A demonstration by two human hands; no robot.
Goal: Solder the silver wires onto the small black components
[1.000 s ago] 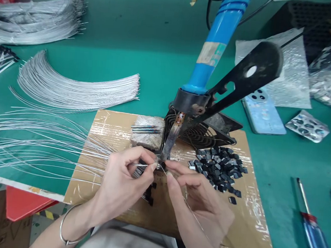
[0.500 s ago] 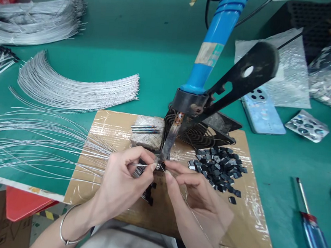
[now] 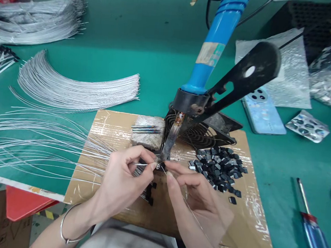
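My left hand (image 3: 128, 180) pinches a thin grey wire (image 3: 141, 164) near its end, just under the tip of a blue-handled soldering iron (image 3: 209, 55). The iron hangs tip-down in a black metal holder (image 3: 244, 74). In my right hand (image 3: 198, 199), between thumb and fingers, is a fine solder-like strand (image 3: 194, 216) that runs up to the iron's tip. A small dark part sits between my fingertips, too small to make out fully. Behind my left hand is a pale block (image 3: 145, 137) with several thin dark-tipped rods on it.
Black small parts (image 3: 222, 168) lie piled on the cardboard (image 3: 249, 222). Wire bundles (image 3: 79, 90) spread at the left. A black fan (image 3: 222, 124) stands behind the iron. Further right are a phone (image 3: 265, 112), a blister pack (image 3: 308, 126) and a screwdriver (image 3: 314, 231).
Both hands hold nearly the same pose; my right thumb and the strand have shifted very slightly to the right.
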